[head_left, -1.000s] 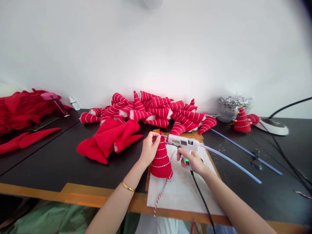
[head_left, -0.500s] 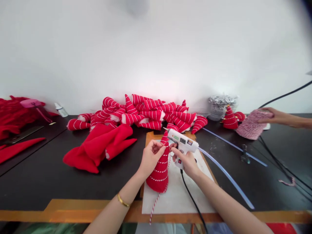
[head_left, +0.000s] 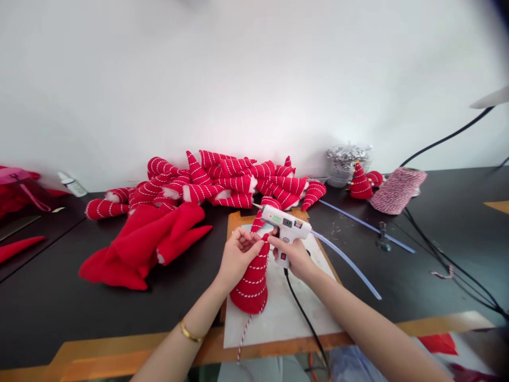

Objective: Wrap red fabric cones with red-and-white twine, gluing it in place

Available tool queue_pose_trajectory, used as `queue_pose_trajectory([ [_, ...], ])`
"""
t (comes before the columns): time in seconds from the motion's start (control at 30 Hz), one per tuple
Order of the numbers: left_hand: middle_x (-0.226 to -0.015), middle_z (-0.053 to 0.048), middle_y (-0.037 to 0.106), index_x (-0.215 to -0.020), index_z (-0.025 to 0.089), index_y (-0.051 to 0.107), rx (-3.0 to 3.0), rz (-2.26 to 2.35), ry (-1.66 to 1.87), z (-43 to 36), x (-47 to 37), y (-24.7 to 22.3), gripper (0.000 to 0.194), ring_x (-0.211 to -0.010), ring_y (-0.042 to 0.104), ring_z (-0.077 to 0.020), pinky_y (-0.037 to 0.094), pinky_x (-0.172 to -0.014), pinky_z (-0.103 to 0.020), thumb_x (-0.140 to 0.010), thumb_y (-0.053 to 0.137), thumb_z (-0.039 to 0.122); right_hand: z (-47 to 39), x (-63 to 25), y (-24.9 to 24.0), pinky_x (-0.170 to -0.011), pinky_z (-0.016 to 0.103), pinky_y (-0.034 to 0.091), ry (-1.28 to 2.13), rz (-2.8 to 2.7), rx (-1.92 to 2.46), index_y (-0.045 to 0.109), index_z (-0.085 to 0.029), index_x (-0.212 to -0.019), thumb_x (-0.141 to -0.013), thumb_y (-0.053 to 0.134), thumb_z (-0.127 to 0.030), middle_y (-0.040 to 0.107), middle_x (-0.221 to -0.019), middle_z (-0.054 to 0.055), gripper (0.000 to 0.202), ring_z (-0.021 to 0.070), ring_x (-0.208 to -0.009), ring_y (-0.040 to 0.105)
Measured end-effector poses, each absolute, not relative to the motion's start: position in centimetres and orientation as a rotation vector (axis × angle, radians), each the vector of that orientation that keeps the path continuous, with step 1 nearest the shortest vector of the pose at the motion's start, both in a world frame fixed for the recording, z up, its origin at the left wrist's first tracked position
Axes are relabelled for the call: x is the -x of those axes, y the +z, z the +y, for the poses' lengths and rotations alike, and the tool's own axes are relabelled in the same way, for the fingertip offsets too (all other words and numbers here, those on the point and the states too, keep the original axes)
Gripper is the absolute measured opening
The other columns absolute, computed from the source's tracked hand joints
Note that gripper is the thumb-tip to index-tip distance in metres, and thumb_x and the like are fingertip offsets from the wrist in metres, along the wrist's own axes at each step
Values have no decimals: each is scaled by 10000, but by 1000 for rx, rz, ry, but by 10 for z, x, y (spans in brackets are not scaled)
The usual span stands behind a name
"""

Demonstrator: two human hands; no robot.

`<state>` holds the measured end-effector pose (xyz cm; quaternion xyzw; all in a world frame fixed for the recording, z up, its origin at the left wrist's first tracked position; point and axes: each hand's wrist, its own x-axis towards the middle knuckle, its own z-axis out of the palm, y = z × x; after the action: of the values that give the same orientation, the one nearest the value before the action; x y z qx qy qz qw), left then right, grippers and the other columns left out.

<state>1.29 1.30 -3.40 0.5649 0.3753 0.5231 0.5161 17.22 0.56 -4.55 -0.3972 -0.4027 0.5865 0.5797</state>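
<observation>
Black surface [head_left: 119, 313] against a white wall [head_left: 254, 79], striped red cone [head_left: 249, 291] at its front

Near the front edge, the striped red cone stands roughly upright over a white sheet [head_left: 294, 315], a red-and-white cord [head_left: 244, 337] trailing from its base. The left hand [head_left: 239, 255] is closed in a pinch at the cone's tip. The right hand [head_left: 295, 257] is wrapped around the handle of a white hot-glue gun [head_left: 289, 225], its foremost fingers close to that tip. The gun's nozzle points leftward above the left hand, and a translucent glue stick [head_left: 350, 265] extends from its rear.

Behind them lies a pile of striped cones [head_left: 234, 183], with plain red fabric pieces [head_left: 139, 244] to the left and a small bottle [head_left: 72, 184] farther out. To the right are a second glue stick [head_left: 360, 222], a dark clip [head_left: 383, 240], a twine spool [head_left: 397, 192], a decorated cone [head_left: 360, 184] and a tub of silver tinsel [head_left: 345, 168].
</observation>
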Motion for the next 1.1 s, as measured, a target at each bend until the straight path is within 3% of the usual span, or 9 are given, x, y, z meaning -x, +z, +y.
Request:
queue_pose_trajectory([
  [0.43,-885,4,678,-854,225,419,-1316,874,1150,22,-8,-38,404,-840,680,-163,541,-825,-317,-742,773,385,10,-169,-44,-415,214,386,1448,-846,853,622,-190,-826,-585,885,-418,617,-696,-37,423,76,-470,489],
  [0.5,-1013,-47,673,-938,217,468,-1352,865,1117,28,-6,-42,420,-895,680,-192,544,-835,-344,-746,760,451,13,-171,-43,-420,211,393,1437,-785,828,615,-194,-829,-581,889,-395,623,-705,-40,420,78,-483,501],
  [0.6,-1224,-132,612,-1164,211,490,-1472,878,1010,34,-3,-48,624,-1003,671,-254,539,-885,-402,-696,789,493,20,-177,-41,-430,211,417,1422,-634,788,585,-210,-848,-576,892,-368,626,-690,-56,439,81,-476,506],
  [0.73,-1274,-149,610,-1375,238,389,-1601,929,776,33,-1,-48,859,-1104,654,-309,523,-946,-454,-663,833,420,29,-184,-41,-432,211,438,1374,-507,726,558,-221,-871,-561,897,-341,619,-653,-74,475,86,-455,516],
  [0.9,-1221,-115,673,-1299,230,481,-1643,1026,688,28,-2,-44,718,-1057,682,-316,552,-911,-450,-694,804,442,33,-185,-41,-420,214,414,1337,-491,720,572,-225,-926,-581,882,-403,633,-678,-63,496,104,-474,537],
  [1.0,-1180,-121,696,-1249,202,517,-1547,1100,849,33,-1,-44,691,-1029,695,-322,564,-891,-452,-681,801,473,33,-185,-43,-431,207,408,1345,-574,735,599,-220,-913,-616,855,-436,659,-736,-36,449,94,-494,528],
  [1.1,-1157,-129,707,-1206,185,539,-1427,1157,1042,38,0,-46,669,-1024,700,-317,558,-904,-451,-671,805,487,32,-183,-49,-475,200,437,1313,-732,774,631,-208,-865,-598,868,-364,683,-832,-5,389,101,-586,559],
])
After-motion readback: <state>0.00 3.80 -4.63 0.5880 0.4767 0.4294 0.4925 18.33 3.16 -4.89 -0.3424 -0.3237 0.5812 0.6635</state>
